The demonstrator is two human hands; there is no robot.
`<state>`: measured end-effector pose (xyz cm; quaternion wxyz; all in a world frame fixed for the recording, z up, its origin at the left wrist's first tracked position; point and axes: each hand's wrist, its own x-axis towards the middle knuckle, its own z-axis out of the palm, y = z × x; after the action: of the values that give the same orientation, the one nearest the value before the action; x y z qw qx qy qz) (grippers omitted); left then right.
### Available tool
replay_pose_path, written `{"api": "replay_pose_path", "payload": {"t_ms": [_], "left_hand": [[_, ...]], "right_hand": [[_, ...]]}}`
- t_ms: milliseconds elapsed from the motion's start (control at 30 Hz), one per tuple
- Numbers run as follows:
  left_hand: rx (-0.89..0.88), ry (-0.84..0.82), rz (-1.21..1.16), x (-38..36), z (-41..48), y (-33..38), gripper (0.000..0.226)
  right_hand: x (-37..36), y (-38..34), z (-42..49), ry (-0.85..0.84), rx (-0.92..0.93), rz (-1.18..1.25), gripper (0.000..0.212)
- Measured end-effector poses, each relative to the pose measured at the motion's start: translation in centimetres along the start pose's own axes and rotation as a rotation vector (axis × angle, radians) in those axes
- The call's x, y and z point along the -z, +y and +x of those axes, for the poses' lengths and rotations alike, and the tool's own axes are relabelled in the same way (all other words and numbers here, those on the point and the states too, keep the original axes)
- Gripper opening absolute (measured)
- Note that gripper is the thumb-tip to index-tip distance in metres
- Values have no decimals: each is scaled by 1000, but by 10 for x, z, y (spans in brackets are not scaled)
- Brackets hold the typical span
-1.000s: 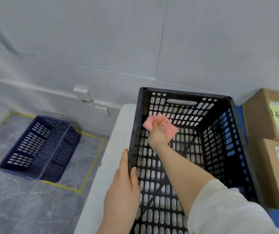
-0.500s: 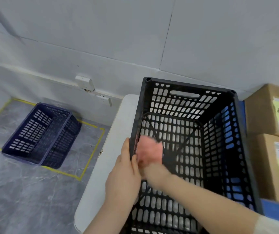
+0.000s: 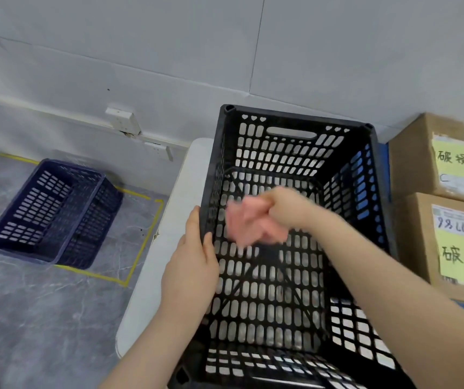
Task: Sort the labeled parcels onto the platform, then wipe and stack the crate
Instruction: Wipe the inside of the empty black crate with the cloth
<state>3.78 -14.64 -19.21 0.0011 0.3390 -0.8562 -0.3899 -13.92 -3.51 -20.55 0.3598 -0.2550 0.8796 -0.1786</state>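
White table [image 3: 163,248] w/ black crate [image 3: 295,117], blue crate [image 3: 85,211] on floor [image 3: 43,318].

This looks like a parcel sorting or storage room. Brown cardboard boxes [image 3: 421,153] are stacked at the right, with printed shipping stickers and yellow handwritten labels [image 3: 461,256]. A slotted black crate [image 3: 289,153] stands on a white table [image 3: 174,192], and a blue crate [image 3: 54,211] sits inside a bay marked with yellow tape [image 3: 145,240] on the grey floor [image 3: 43,318], under a bare grey wall [image 3: 169,51]
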Motion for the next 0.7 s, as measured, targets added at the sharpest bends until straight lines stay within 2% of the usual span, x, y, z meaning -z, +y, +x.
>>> {"api": "replay_pose_path", "payload": {"t_ms": [67,133,167,267,300,367,433,533,600,700], "left_hand": [[4,-5,-13,-1,-1,0,50],[4,-9,-17,-1,-1,0,50],[3,-11,-17,-1,0,-1,50],[2,-15,-27,-1,-1,-2,50],[3,-8,-31,-1,-1,-2,50],[2,-10,-41,-1,1,-3,49],[9,-17,-43,-3,3,-4,49],[26,-29,0,-2,0,-3,50],[26,-25,1,-1,-1,-2,50],[13,-27,-15,0,-1,-1,50]], "right_hand": [[30,9,21,281,-28,-140,43],[37,16,53,361,-91,-350,59],[33,18,71,324,-125,-387,63],[-3,35,106,70,-184,-287,61],[-16,40,113,29,-191,-308,68],[-33,52,118,77,-208,-344,85],[-41,60,115,143,-191,-337,88],[-56,57,81,24,-125,-391,79],[-75,54,42,-49,-99,-342,83],[-98,57,-16,-282,-46,-241,75]]}}
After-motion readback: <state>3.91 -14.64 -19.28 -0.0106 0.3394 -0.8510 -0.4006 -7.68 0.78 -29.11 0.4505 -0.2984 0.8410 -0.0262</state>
